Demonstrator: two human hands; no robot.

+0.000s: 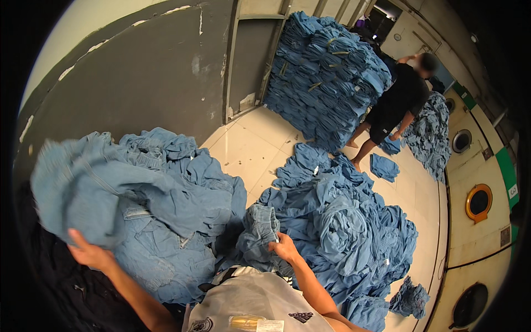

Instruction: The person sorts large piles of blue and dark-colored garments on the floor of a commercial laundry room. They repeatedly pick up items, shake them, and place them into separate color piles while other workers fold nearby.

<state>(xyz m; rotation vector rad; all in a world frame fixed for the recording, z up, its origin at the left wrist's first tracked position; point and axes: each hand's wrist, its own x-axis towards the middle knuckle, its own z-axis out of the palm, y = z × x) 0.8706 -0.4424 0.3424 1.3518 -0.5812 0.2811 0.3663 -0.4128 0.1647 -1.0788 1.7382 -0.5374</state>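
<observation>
My left hand [93,252] is at the left with its fingers apart. Beside its fingertips, a light blue denim garment [83,193] is smeared by motion over the left heap; whether they touch I cannot tell. My right hand [285,248] is closed on the edge of denim pants [260,224] with a gathered elastic waistband, close to my body. Under and behind the blurred garment lies a heap of light blue denim clothes [166,260]. To the right spreads a larger loose pile of blue denim [343,221].
A tall stack of folded denim [326,77] stands at the back by a grey wall [133,72]. A person in black [401,94] stands beside it. Machines with round doors [478,202] line the right. Black cloth [61,276] lies at lower left; tiled floor [249,144] shows between the piles.
</observation>
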